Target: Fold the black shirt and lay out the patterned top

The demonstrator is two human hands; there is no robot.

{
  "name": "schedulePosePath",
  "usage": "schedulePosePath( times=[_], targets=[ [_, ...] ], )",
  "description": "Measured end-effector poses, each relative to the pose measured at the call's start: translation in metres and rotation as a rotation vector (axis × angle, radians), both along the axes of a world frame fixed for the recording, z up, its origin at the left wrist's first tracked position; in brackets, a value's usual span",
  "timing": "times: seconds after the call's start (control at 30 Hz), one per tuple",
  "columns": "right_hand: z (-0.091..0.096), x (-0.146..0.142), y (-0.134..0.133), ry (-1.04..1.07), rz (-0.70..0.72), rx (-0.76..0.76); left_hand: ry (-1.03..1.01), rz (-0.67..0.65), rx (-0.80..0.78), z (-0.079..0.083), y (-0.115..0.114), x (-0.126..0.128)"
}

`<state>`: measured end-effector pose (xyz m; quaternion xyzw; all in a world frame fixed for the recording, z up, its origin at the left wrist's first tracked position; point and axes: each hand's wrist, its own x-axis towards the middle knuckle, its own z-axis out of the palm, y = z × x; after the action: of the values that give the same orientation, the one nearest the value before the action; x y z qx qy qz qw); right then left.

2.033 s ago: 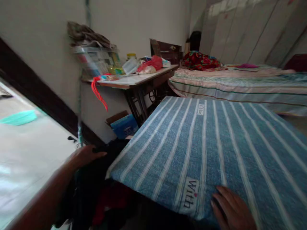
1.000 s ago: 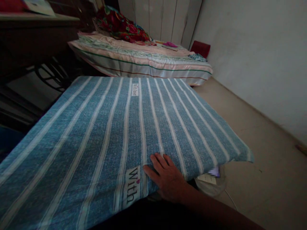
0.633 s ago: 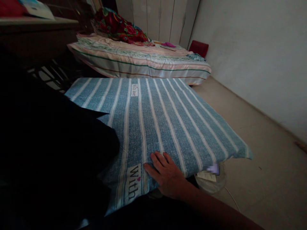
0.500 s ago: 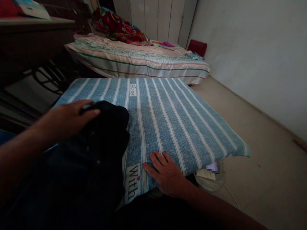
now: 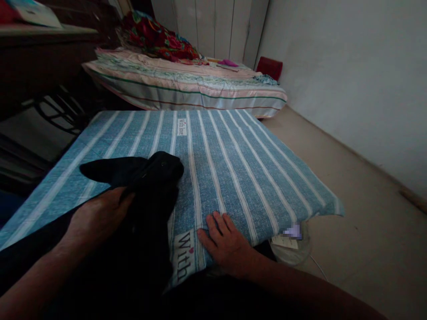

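Note:
A black garment [image 5: 153, 195] with what looks like a collar and a small button lies bunched at the near left of the cloth-covered table. My left hand [image 5: 100, 211] is closed on its fabric, fingertips partly hidden in the folds. One dark flap points left over the cloth. Beneath it, a blue tablecloth [image 5: 227, 169] with white stripes and printed words covers the tabletop. At the near edge, my right hand [image 5: 227, 242] rests flat on the cloth with fingers a little apart, beside the printed word "With". It holds nothing.
Beyond the table stands a bed [image 5: 187, 86] with a red floral blanket [image 5: 160, 40]. A dark wooden desk [image 5: 46, 49] is at the left. Below the table's right edge sits a clear plastic bag or container [image 5: 293, 253] near a white cord. A wall [image 5: 350, 75] runs along the right.
My left hand has moved down and toward me, now gripping lower on the black garment. The garment's upper part now lies spread flatter to the left. My right hand has stayed put.

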<state>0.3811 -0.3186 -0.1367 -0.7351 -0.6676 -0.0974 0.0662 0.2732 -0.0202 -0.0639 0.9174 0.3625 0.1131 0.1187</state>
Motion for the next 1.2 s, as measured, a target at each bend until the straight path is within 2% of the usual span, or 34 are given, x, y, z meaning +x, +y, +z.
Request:
schedulePosePath(
  times=[0.1,0.17,0.3,0.5,0.63,0.8,1.0,1.1,1.2],
  targets=[
    [-0.006,-0.002,0.005,-0.087,0.018,0.038,0.098,-0.04,0.059,-0.003,-0.002,-0.001],
    [-0.008,-0.003,0.006,-0.126,0.036,0.05,0.098,-0.016,0.002,-0.007,-0.004,-0.001],
    [-0.011,-0.002,0.006,-0.165,0.044,0.073,0.004,0.1,-0.114,-0.016,-0.009,-0.004],
    [-0.016,-0.01,0.005,-0.226,0.057,0.126,-0.13,0.114,-0.154,-0.025,-0.017,-0.013],
    [-0.022,-0.014,0.002,-0.238,0.043,0.211,-0.268,0.051,-0.185,-0.03,-0.022,-0.02],
    [-0.033,-0.009,-0.003,-0.366,0.182,0.327,-0.31,-0.009,-0.162,-0.03,-0.039,-0.031],
    [-0.056,-0.003,0.0,-0.372,0.184,0.437,-0.291,-0.226,-0.051,-0.025,-0.074,-0.025],
    [-0.04,0.006,0.002,-0.312,0.267,0.419,-0.244,-0.3,-0.044,-0.017,-0.098,-0.011],
    [0.004,0.021,0.007,-0.135,0.44,0.354,-0.162,-0.361,-0.063,-0.013,-0.126,0.001]
  ],
)
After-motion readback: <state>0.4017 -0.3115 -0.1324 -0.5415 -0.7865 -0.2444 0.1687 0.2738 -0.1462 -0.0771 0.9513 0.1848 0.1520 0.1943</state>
